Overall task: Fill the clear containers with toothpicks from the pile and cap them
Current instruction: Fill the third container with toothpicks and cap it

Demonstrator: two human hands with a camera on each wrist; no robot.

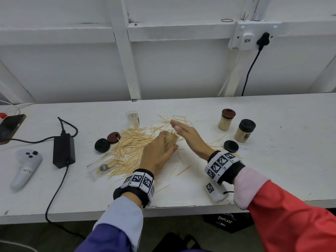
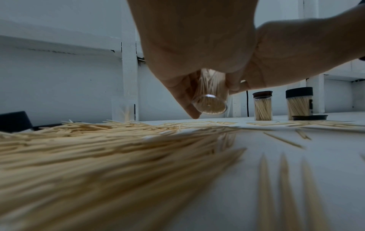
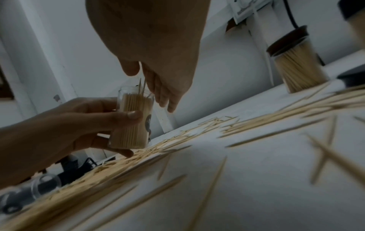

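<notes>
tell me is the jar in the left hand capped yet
No, uncapped. The jar in the left hand has an open mouth with toothpicks poking out.

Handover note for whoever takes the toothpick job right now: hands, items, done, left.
Left hand grips a nearly full, uncapped container, lifted off the table.
Right hand is open, flat over its mouth, where a few picks stick up.
Done: two capped containers at right.
Left: seat the picks and cap this one; fill the upright container and the one lying down from the pile.
Loose caps.
</notes>
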